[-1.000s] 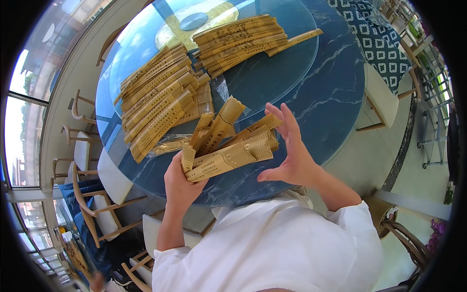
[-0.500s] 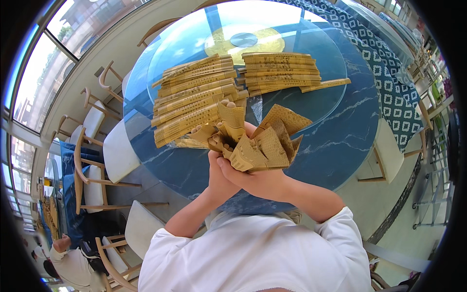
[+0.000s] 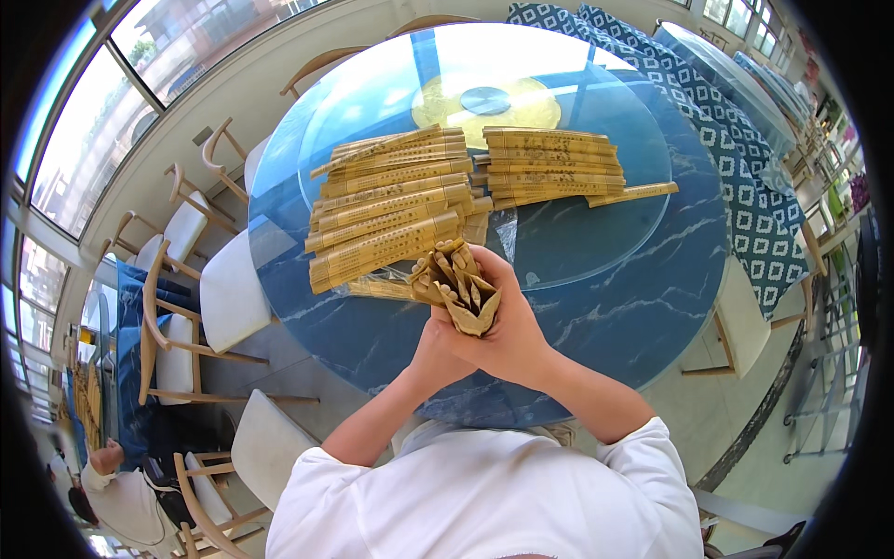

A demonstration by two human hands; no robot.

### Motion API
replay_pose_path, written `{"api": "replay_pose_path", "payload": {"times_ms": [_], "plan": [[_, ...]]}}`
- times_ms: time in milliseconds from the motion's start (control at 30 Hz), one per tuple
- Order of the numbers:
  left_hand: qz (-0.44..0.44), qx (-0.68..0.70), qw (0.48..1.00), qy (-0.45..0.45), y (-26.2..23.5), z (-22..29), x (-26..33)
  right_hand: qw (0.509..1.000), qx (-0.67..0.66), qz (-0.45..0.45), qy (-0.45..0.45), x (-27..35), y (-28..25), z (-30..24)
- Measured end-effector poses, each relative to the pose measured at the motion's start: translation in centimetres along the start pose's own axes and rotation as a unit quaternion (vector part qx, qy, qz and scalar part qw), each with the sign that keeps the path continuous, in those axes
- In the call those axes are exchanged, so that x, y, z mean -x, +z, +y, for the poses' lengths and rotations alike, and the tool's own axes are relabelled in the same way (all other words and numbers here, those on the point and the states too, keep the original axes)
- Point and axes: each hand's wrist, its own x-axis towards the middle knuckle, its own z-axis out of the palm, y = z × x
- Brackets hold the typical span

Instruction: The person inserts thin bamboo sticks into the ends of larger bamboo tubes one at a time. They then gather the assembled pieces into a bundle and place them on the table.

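right hand (image 3: 503,331): closed around bundle of tan paper sleeves (image 3: 458,287), frame centre, ends toward camera
left hand (image 3: 438,349): under the right, clasping same bundle
table (image 3: 643,307): round, blue marble
sleeve rows (image 3: 391,210): two stacks on glass turntable (image 3: 596,233), upper centre

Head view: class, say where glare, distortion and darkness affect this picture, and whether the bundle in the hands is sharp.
Head view: daylight glares white off the glass turntable on the blue table; the fisheye bends the window frames and blacks out the corners; the tan sleeve bundle, gripped by the left hand and right hand, is sharp.
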Motion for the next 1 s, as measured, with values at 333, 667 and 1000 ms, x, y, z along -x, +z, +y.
{"api": "replay_pose_path", "payload": {"times_ms": [333,667,1000], "plan": [[-0.027,0.120,0.989,0.087,0.8,-1.0,0.8,0.996,0.010,-0.031,-0.080,1.3,-0.2,-0.6],[-0.026,0.262,0.960,-0.093,1.0,-0.4,0.8,0.967,0.005,0.019,-0.253,0.9,-1.7,2.6],[-0.024,0.248,0.961,-0.121,1.3,-0.5,1.9,0.977,0.160,-0.055,-0.131,0.3,-6.9,-8.4]]}}
